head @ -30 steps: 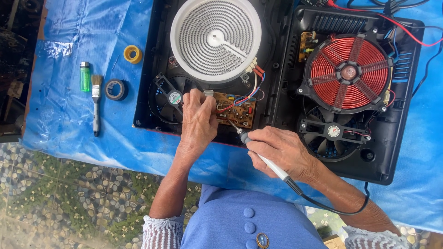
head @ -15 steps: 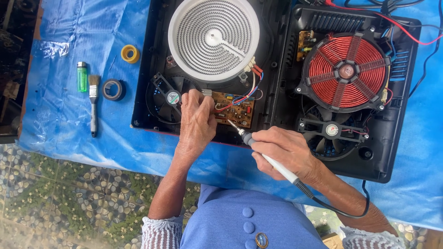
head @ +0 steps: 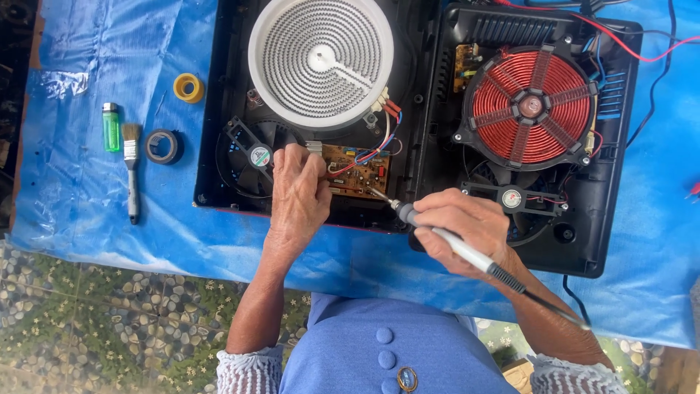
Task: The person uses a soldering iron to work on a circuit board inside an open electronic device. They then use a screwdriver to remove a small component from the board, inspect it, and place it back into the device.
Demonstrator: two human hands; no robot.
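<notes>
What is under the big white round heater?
Under the white heater lies the black casing, with a fan and brown circuit board at its lower edge. Whatever sits directly beneath is covered.

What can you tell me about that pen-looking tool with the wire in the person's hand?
The soldering iron is a slim tool with a pale grey handle, a darker collar and a thin metal tip. The right hand grips it like a pen, slanted, tip up and left, reaching the brown circuit board in the opened black cooker. A black cord runs from its back end along the forearm. The left hand rests on the board's edge, not on the tool.
</notes>
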